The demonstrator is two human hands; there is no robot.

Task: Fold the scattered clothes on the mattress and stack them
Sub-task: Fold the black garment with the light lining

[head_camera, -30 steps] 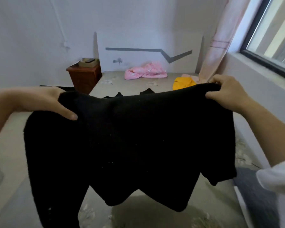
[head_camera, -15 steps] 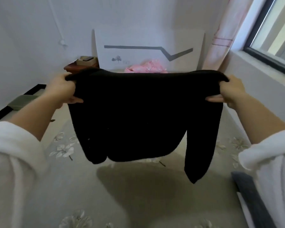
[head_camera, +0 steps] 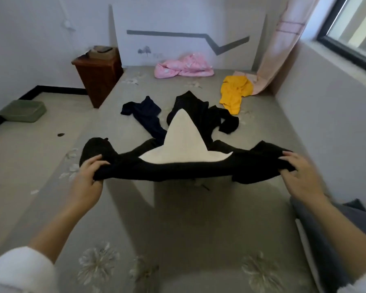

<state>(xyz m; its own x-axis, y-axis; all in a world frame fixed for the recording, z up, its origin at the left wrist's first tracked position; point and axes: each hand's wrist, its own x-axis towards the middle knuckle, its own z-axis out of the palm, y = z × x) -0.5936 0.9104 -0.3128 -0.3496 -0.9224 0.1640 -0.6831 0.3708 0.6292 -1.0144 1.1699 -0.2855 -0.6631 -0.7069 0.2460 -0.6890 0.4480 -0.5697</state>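
Note:
I hold a black sweater (head_camera: 178, 169) stretched out flat and low over the grey flowered mattress (head_camera: 178, 225). My left hand (head_camera: 89, 176) grips its left end and my right hand (head_camera: 300, 176) grips its right end. A white piece (head_camera: 183, 142) shows on top of the black fabric near the middle. Beyond it on the mattress lie a black garment (head_camera: 203, 111), a dark navy garment (head_camera: 146, 115), a yellow garment (head_camera: 235, 94) and a pink garment (head_camera: 182, 66) by the headboard.
A brown bedside cabinet (head_camera: 97, 75) stands at the mattress's far left. A green tray (head_camera: 23, 111) lies on the floor to the left. A wall and a window ledge (head_camera: 334, 66) run along the right, with a pink curtain (head_camera: 277, 47). Something dark grey (head_camera: 325, 229) lies at the near right.
The sweater hung upright in front of me; it has swung down and forward and now lies nearly flat just above the mattress. Both hands moved lower, still gripping its ends.

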